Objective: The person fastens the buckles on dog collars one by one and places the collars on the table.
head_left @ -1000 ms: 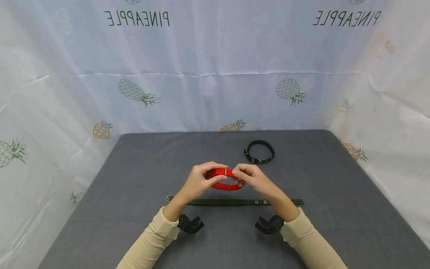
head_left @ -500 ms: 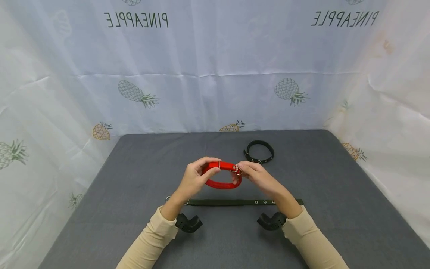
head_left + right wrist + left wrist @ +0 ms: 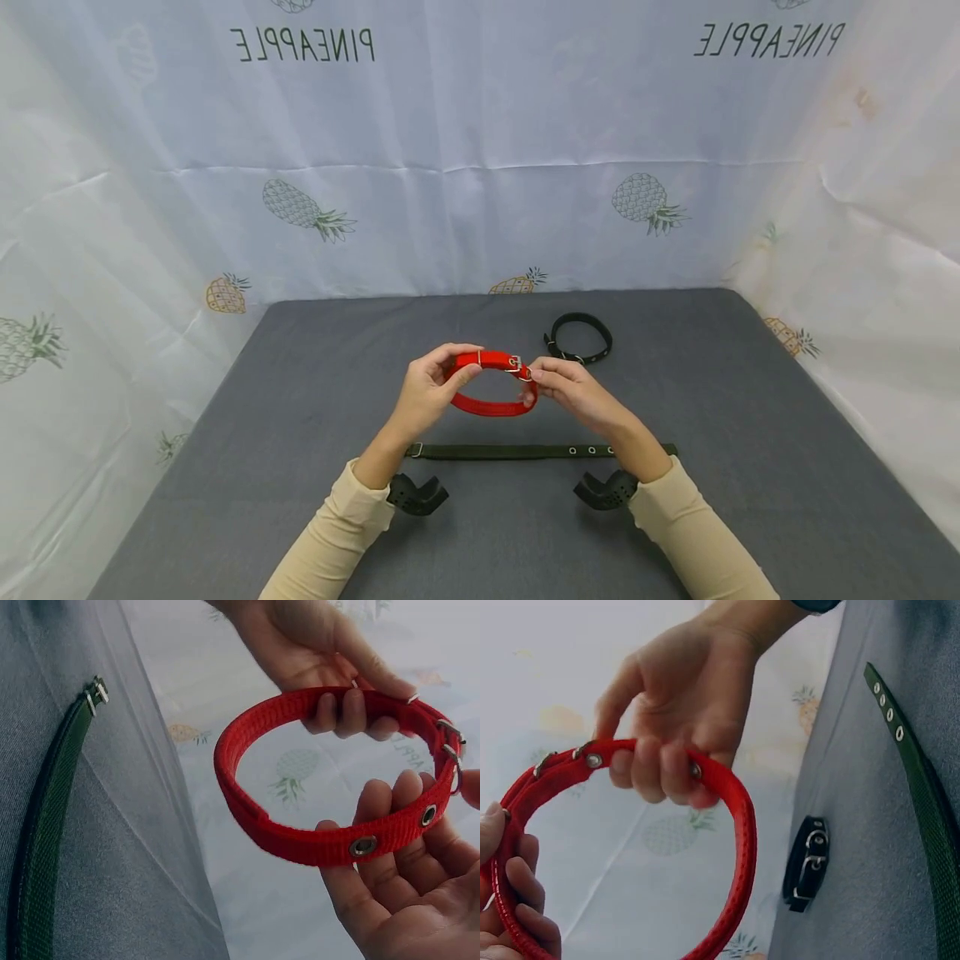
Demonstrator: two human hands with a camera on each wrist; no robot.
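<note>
A red collar, fastened into a loop, is held up above the table between both hands. My left hand grips its left side, thumb in front and fingers curled inside the loop. At the right, my right hand pinches the collar beside the metal buckle and D-ring. Metal eyelets show along the strap in the right wrist view, where the fingers of the right hand lie behind and inside the band. The left wrist view shows the same red loop from the other side.
A dark green collar lies stretched straight on the grey table, below the hands, its left end partly hidden by the left forearm. Farther back, a black collar lies buckled in a ring. Pineapple-print curtains enclose the table.
Both hands have lifted the red collar slightly up, and it has shifted left. The right fingers have slid off the buckle, which now shows fully.
</note>
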